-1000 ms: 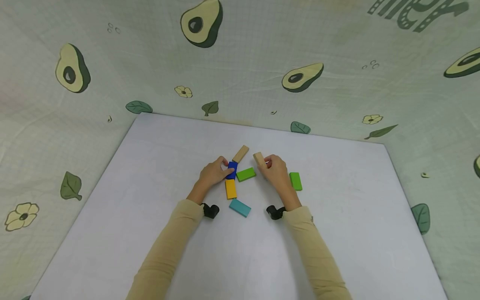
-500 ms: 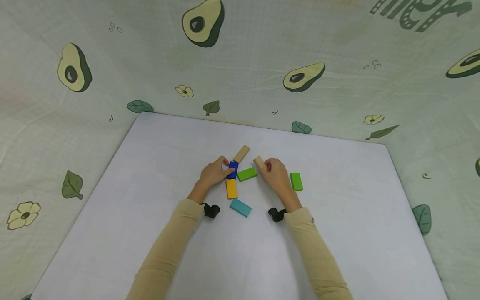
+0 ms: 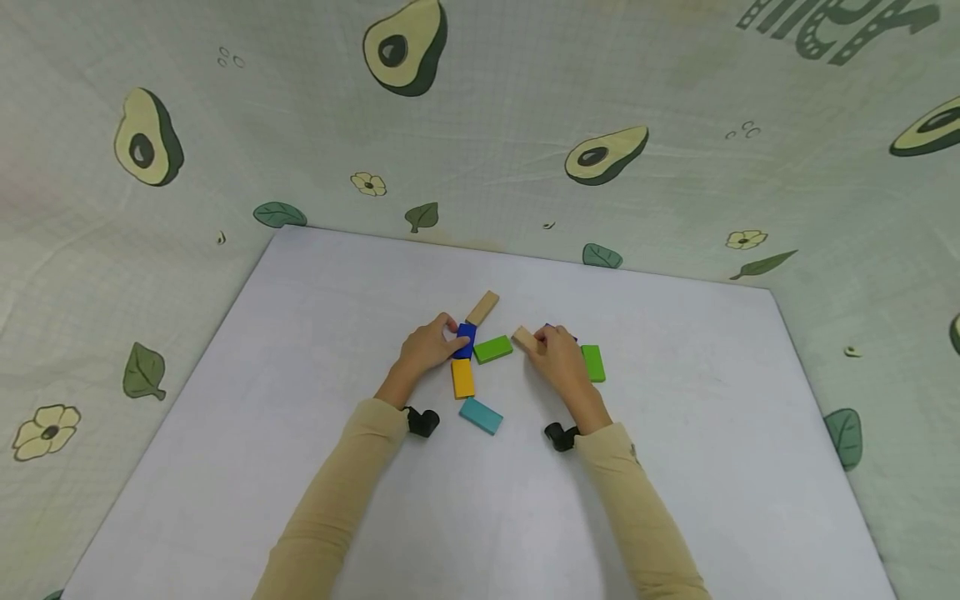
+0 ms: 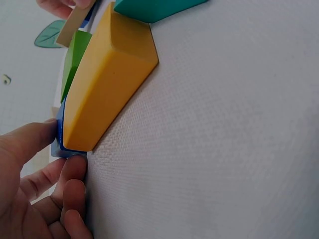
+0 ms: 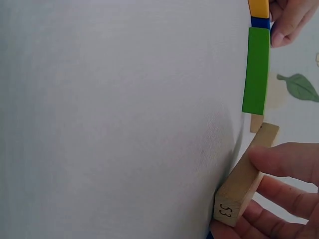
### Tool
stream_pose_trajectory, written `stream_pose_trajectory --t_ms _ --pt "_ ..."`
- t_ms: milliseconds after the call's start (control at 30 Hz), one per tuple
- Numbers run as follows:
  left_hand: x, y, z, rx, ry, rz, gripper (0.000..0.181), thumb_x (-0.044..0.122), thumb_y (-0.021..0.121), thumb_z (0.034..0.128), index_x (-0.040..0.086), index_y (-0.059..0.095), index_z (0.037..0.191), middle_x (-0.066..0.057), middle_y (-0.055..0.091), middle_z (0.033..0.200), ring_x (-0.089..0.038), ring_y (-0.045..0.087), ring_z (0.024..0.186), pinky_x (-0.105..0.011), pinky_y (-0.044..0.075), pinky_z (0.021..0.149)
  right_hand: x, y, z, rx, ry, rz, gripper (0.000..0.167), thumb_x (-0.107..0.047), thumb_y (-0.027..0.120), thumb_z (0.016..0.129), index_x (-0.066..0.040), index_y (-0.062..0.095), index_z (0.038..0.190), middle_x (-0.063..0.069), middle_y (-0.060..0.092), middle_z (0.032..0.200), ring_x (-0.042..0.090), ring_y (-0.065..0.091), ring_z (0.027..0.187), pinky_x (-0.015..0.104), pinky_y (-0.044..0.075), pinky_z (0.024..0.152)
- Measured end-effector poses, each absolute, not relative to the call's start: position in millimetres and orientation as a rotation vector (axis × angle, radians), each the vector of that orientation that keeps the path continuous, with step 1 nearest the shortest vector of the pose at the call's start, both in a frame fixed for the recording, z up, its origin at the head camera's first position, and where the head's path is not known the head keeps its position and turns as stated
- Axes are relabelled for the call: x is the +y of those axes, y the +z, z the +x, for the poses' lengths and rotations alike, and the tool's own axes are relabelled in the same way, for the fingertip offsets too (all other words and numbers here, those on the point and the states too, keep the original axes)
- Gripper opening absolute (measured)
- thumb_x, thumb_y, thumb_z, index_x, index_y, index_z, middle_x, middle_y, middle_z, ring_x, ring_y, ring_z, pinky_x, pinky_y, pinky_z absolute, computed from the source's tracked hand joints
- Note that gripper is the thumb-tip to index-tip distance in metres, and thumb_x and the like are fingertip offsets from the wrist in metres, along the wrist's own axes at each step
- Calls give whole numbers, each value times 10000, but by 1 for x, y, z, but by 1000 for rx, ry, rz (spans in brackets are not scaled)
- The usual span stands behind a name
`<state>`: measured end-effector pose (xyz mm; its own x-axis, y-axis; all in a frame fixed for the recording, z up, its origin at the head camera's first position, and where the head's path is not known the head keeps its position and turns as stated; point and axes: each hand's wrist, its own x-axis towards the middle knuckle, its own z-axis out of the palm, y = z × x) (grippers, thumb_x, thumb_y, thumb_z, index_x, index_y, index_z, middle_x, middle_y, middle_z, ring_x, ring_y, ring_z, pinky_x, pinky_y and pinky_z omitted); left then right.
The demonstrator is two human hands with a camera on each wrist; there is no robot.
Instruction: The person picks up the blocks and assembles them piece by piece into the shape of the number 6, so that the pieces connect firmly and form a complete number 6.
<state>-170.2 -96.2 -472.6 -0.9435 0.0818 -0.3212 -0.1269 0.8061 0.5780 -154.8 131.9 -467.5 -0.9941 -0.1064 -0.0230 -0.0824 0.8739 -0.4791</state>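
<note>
My left hand (image 3: 430,345) pinches a blue block (image 3: 466,337) lying on the table, thumb on one side and fingertips on the other. A yellow block (image 4: 107,74) meets that blue block's near end, and a green block (image 3: 492,349) angles off to its right. Beyond the blue block lies a plain wooden block (image 3: 482,307). My right hand (image 3: 558,358) holds a second plain wooden block (image 5: 244,174), marked 53 on its end, between thumb and fingers, low over the table to the right of the green block. Another blue block (image 3: 550,326) is mostly hidden behind the right hand.
A teal block (image 3: 481,416) lies at the yellow block's near end. Another green block (image 3: 592,363) lies right of my right wrist. The white table (image 3: 720,433) meets a printed cloth (image 3: 495,167) at its back and sides.
My right hand has moved right and a little nearer with its wooden block, which looks lower now. The second blue block shows more behind that hand. The left hand stays on its blue block.
</note>
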Motion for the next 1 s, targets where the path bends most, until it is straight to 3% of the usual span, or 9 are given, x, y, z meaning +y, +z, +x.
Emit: stream_pose_trajectory --t_ms 333,667,1000 --pt "-96 -472 -170 2661 887 -40 371 402 572 903 142 509 1160 -47 531 729 -194 497 662 -258 327 577 135 -473 -152 2950 -763 -124 320 -175 679 835 6 630 1094 189 584 1088 316 550 1029 432 452 881" --pt "-96 -472 -170 2659 891 -34 372 404 572 902 141 507 1157 -44 526 730 -189 495 656 -254 326 569 137 -471 -152 2891 -862 -81 321 -257 684 847 -1 661 1039 137 599 940 239 548 846 362 464 754" --pt "-96 -472 -170 2658 885 -37 371 402 570 904 138 506 1157 -44 521 722 -192 494 658 -258 325 571 134 -466 -153 2838 -849 -46 308 -259 673 854 -2 651 1023 127 658 921 201 585 765 318 483 655"
